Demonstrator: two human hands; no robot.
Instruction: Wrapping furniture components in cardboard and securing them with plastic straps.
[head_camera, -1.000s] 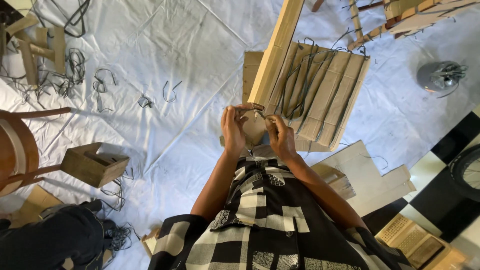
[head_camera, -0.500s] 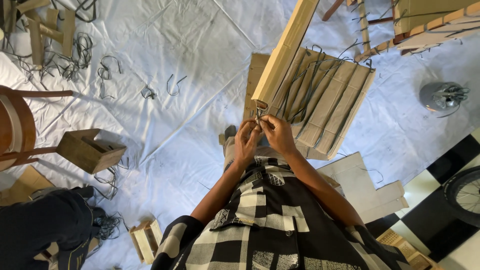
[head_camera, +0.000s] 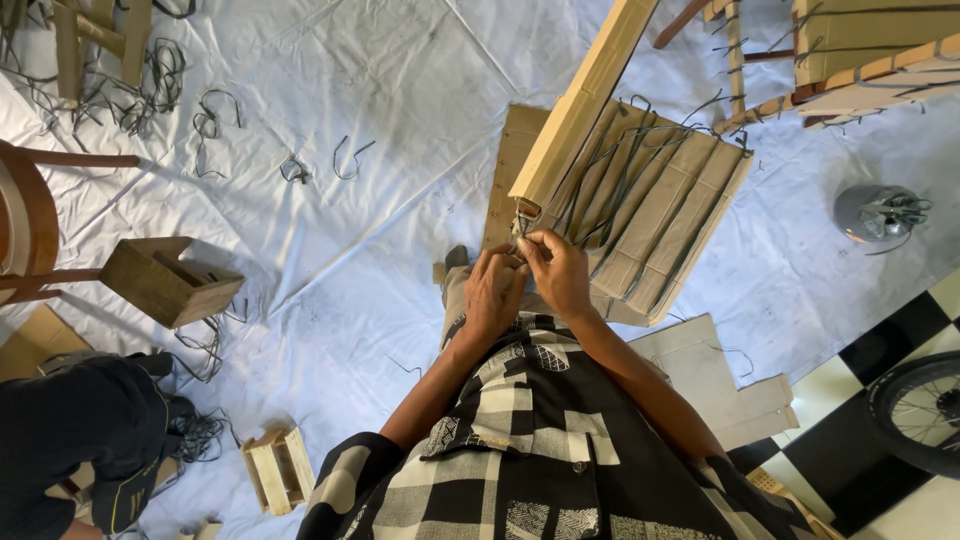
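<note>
Here our left hand (head_camera: 492, 290) and right hand (head_camera: 556, 272) meet fingertip to fingertip, both closed in a pinching grip on a thin dark strap (head_camera: 524, 222) at the near end of a long wooden beam (head_camera: 580, 100). The strap end sits right at the beam's lower tip, just above our knuckles. The beam rises steeply away from us, lying across a slatted cardboard panel (head_camera: 650, 215) laced with more dark straps. All this rests on a white sheet (head_camera: 380, 90) spread over the floor. To our left stand a small open wooden box (head_camera: 165, 280) and, nearer, a small slatted crate (head_camera: 278, 468); loose strap offcuts (head_camera: 215, 125) lie scattered beyond. Another person's dark-trousered leg (head_camera: 75, 425) shows at lower left.
</note>
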